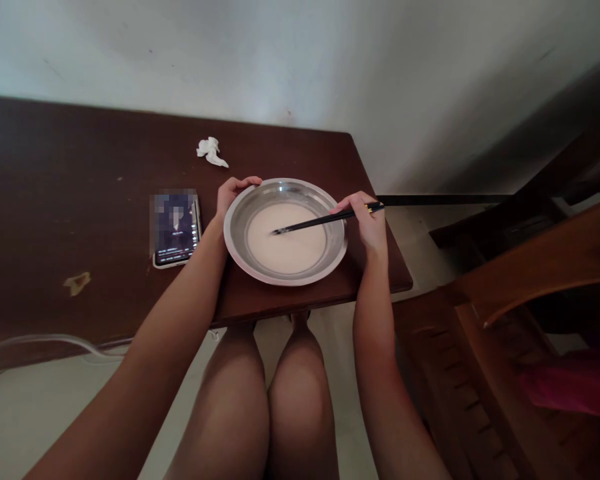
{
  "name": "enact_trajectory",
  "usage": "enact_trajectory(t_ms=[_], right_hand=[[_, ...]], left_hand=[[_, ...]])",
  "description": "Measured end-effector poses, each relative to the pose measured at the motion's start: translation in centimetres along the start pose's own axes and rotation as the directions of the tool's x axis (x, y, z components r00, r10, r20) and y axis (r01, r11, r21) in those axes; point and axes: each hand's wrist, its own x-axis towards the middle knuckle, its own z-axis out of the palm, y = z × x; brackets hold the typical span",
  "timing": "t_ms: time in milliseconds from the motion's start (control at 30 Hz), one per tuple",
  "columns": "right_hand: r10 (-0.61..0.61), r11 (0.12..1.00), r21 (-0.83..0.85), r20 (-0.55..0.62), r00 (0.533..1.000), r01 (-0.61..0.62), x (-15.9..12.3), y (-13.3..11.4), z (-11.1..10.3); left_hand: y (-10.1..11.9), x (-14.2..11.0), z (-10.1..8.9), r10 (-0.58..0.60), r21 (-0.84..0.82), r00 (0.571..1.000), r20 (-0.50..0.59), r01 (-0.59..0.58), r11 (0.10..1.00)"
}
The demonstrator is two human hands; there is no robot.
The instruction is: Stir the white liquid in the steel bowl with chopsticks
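A wide metal bowl (236,247) stands near the front edge of the dark wooden table, with a pale, milky liquid (285,250) in it. My left hand (233,193) grips the bowl's left side, its fingers over the far left rim. Black chopsticks (325,219) with gold bands are held in my right hand (367,217) at the bowl's right rim. Their tips reach into the liquid near the middle and look slightly blurred. The far side of my left fingers is partly hidden by the bowl.
Left of the bowl lies a phone (177,230) with its screen lit. A crumpled white tissue (211,152) rests farther back on the table (105,153). A white cable (65,339) runs along the front left edge. Wooden chairs (545,267) stand at the right, one with pink cloth (575,380).
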Motion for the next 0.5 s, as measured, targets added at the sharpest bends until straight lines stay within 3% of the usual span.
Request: enact_trajectory(t_ms=[100, 167, 333, 500], right_hand=[[-0.010, 1.000, 0.019, -0.122, 0.992, 0.012, 0.16, 0.36, -0.14], [0.008, 0.999, 0.052, -0.145, 0.989, -0.001, 0.19, 0.54, -0.24], [-0.003, 1.000, -0.001, 0.023, 1.000, 0.003, -0.02, -0.06, -0.06], [-0.009, 0.999, 0.030, -0.142, 0.990, 0.013, 0.16, 0.32, -0.27]], left_hand=[[0.00, 0.03, 0.01, 0.005, 0.011, 1.000, -0.007, -0.005, 1.000], [0.02, -0.03, 0.07, 0.007, 0.013, 1.000, -0.009, -0.007, 1.000], [0.06, -0.25, 0.22, -0.001, 0.000, 1.000, 0.002, 0.001, 1.000], [0.06, -0.09, 0.07, -0.005, 0.010, 1.000, -0.010, 0.005, 1.000]])
